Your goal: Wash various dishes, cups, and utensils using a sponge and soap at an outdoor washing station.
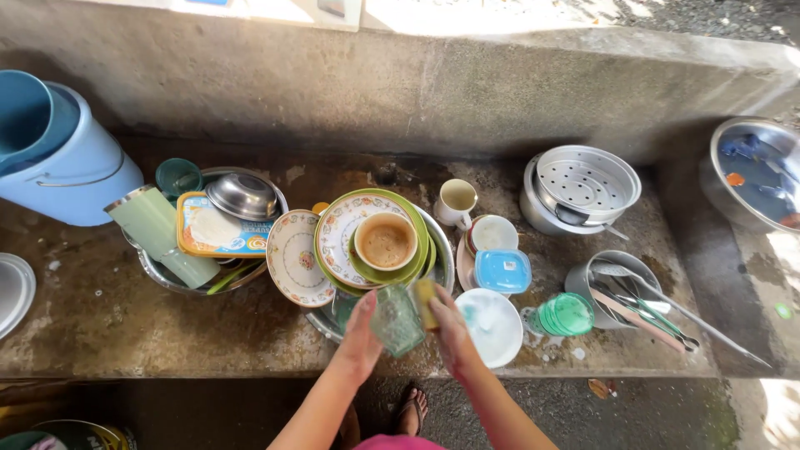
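Left hand [360, 332] wraps a clear greenish glass [397, 320], fingers closed around its side, held over the front edge of the concrete counter [92, 325]. Right hand [451, 330] pinches a yellow sponge [426, 302] against the glass rim. Just behind: stacked floral plates [333, 229] in a steel basin. Left of those, a rectangular yellow-rimmed tub lid with blue label [218, 229]. Right, a square blue-lidded container [502, 271].
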